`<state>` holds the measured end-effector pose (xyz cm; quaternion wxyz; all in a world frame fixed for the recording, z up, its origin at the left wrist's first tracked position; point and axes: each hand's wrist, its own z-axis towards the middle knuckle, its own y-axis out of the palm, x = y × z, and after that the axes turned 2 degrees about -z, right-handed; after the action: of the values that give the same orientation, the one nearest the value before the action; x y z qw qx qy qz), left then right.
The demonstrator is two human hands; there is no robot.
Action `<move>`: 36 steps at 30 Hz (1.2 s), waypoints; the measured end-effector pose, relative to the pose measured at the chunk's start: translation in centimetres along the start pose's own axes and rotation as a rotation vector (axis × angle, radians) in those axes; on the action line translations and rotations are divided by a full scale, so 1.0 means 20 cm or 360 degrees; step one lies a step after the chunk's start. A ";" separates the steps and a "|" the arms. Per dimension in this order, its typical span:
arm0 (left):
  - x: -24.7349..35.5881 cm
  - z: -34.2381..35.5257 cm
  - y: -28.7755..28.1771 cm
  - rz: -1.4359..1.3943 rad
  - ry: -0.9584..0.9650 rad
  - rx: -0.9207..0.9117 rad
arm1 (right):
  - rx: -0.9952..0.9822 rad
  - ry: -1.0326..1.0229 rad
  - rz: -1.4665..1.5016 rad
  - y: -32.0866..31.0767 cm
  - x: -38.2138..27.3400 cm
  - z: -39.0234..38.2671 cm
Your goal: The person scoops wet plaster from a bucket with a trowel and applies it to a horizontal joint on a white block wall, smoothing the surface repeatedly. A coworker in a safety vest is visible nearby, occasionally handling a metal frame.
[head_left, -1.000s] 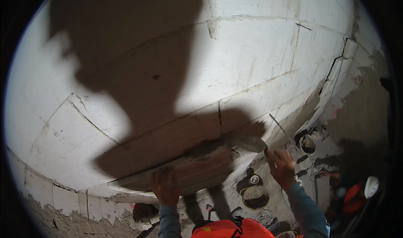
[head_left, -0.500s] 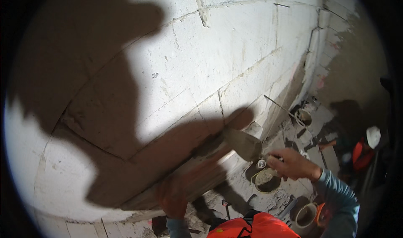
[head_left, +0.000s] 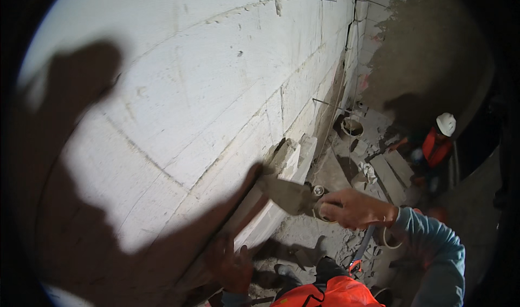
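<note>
My right hand (head_left: pixel 353 208) grips the handle of a trowel (head_left: pixel 286 193), whose mortar-covered blade points left at the top edge of a white block (head_left: pixel 281 182) standing against the wall. My left hand (head_left: pixel 230 263) lies in shadow low on the block wall (head_left: pixel 206 90), pressed on the lower end of that block. Whether its fingers grip anything I cannot tell. My sleeve is blue and an orange vest (head_left: pixel 330 296) shows at the lower edge.
A large white block wall fills the left and middle. On the dusty floor to the right lie buckets (head_left: pixel 352 127), rubble and boards (head_left: pixel 392 171). Another person in a white helmet (head_left: pixel 446 124) and orange vest crouches at the far right.
The view has swung right and down along the wall. My right hand has brought the trowel from the block's joint to its upper edge; my left hand stays low on the block.
</note>
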<state>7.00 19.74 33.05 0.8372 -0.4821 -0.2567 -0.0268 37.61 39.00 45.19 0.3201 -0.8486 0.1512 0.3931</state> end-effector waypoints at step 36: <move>-0.13 -0.05 -0.01 -0.0250 0.0244 0.0184 | 0.0304 0.0110 -0.0042 0.24 -0.06 -0.20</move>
<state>5.16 18.27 31.66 0.8761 -0.4080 -0.2300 -0.1144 36.68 32.79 45.99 0.3994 -0.8292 0.1878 0.3431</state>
